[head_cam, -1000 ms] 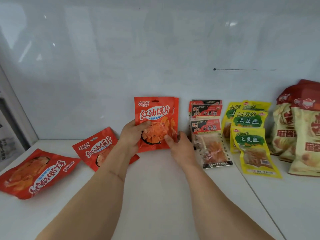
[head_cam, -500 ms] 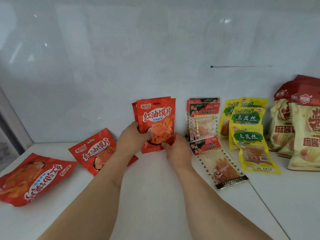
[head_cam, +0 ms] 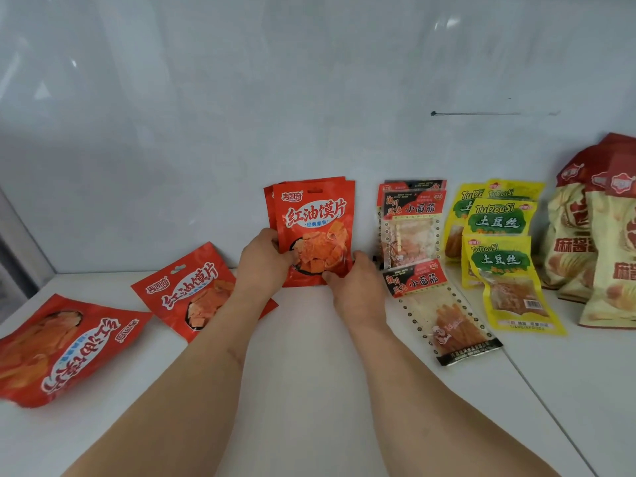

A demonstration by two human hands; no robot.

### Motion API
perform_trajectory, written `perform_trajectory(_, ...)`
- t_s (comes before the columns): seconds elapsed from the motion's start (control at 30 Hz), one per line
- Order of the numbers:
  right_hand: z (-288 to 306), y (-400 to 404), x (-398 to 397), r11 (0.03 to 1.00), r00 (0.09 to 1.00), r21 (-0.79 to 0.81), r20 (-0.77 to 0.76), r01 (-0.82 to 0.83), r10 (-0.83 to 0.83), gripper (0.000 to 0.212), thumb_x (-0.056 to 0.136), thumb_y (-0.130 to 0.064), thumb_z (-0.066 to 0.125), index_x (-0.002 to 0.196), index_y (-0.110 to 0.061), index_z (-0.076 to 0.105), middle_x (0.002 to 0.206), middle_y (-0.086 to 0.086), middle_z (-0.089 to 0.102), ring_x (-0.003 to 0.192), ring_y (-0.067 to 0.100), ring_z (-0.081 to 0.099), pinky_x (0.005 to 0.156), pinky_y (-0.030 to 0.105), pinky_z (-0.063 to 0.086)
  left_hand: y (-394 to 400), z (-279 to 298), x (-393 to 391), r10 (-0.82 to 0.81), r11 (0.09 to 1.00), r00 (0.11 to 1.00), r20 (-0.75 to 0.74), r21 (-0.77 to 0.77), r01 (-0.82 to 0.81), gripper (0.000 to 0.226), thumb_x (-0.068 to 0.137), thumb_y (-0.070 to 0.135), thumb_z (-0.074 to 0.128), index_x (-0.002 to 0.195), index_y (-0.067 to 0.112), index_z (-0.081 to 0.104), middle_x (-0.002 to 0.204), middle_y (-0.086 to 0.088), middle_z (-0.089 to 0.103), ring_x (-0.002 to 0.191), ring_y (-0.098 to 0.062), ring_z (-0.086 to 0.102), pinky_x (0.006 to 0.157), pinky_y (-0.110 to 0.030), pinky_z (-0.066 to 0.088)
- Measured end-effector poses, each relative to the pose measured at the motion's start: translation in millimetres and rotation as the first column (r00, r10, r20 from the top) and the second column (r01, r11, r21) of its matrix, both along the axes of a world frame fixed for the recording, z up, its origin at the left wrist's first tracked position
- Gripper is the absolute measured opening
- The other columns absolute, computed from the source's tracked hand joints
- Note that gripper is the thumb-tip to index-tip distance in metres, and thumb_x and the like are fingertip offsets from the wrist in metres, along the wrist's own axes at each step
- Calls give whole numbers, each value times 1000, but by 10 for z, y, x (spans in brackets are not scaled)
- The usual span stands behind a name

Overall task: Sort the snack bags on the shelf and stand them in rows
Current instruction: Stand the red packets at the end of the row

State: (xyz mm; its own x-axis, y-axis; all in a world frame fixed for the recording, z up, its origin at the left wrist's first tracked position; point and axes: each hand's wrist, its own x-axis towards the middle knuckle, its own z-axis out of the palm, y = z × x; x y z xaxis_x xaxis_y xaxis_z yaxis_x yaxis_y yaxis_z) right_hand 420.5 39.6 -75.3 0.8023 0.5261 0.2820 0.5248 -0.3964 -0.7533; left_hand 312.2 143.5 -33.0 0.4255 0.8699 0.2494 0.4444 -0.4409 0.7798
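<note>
Clear packet slid flat; yellow bags beside it.

There are at least four red foil bags, three clear red-labelled packets, three or more yellow pouches and several cream bags.
</note>
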Motion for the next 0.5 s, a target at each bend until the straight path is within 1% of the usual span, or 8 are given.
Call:
perform_trajectory(0.1,5,-54,-47,1000,999,7,32,10,-11,61,85,-30,75,134,-7,46,131,12,54,124,27,48,99,35,40,-24,-17,-34,25,1000,1000,18,6,-25,37,87,25,74,114,8,57,101,-6,63,91,-26,61,76,-35,50)
perform_trajectory(0.17,-4,-111,-98,1000,996,8,89,17,-18,63,86,-29,74,136,-6,44,134,12,52,126,27,46,101,35,38,-72,-23,-62,27,1000,999,21,8,-27,41,86,26,75,117,6,56,98,-5,60,90,-25,59,73,-32,45)
perform_trajectory(0.2,-1,-143,-129,1000,993,15,118,20,-22,63,86,-28,74,137,-6,44,134,13,51,126,28,46,101,35,39,-98,-22,-81,29,999,999,22,13,-29,44,87,27,75,120,6,56,100,-5,60,91,-25,59,72,-30,42)
perform_trajectory(0.27,5,-201,-182,999,983,30,181,21,-26,62,85,-26,75,135,-6,45,134,14,49,124,30,47,101,37,41,-162,-11,-133,38,999,999,-4,26,-38,49,90,30,72,129,6,54,110,-8,62,96,-25,61,74,-29,43)
perform_trajectory(0.37,-8,-260,-251,999,942,17,334,36,-40,55,84,-24,75,130,-5,52,127,16,53,118,33,50,99,40,42,-275,-16,-257,58,993,992,-112,107,-46,45,95,29,64,133,8,53,124,-13,62,106,-30,62,79,-33,47)
perform_trajectory(0.43,-16,-279,-322,1000,899,-11,437,12,-6,46,85,-22,73,125,-7,58,122,15,57,112,34,54,95,41,44,-369,-20,-386,92,975,970,-227,217,-41,39,98,28,57,132,9,55,126,-12,60,109,-31,62,82,-37,48)
perform_trajectory(0.5,-13,-271,-418,998,875,-20,480,-63,64,35,86,-17,70,119,-7,62,118,13,61,107,35,57,89,43,47,-460,-17,-544,150,943,931,-334,331,-33,33,100,27,52,129,11,57,125,-11,60,109,-31,61,79,-38,48)
